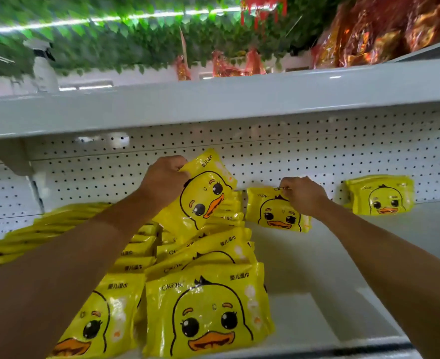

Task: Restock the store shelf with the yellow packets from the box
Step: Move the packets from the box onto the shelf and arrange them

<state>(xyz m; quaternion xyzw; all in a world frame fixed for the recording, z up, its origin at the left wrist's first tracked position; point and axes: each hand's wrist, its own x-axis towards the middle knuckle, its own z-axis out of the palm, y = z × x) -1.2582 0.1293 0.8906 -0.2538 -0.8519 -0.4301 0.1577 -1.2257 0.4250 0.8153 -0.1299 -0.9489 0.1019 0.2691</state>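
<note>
Your left hand (165, 177) grips a tilted yellow packet (200, 195) above the rows; your right hand (303, 194) pinches an upright packet (273, 213) at the pegboard (291, 154). Bare shelf (317, 268) lies open rightward.

Retail shop interior. Indicators: white metal display shelf (317, 255) with perforated back panel (291, 156), rows of identical yellow packets (208, 312), red packaged goods (384, 32) stocked on the upper shelf, far right.
</note>
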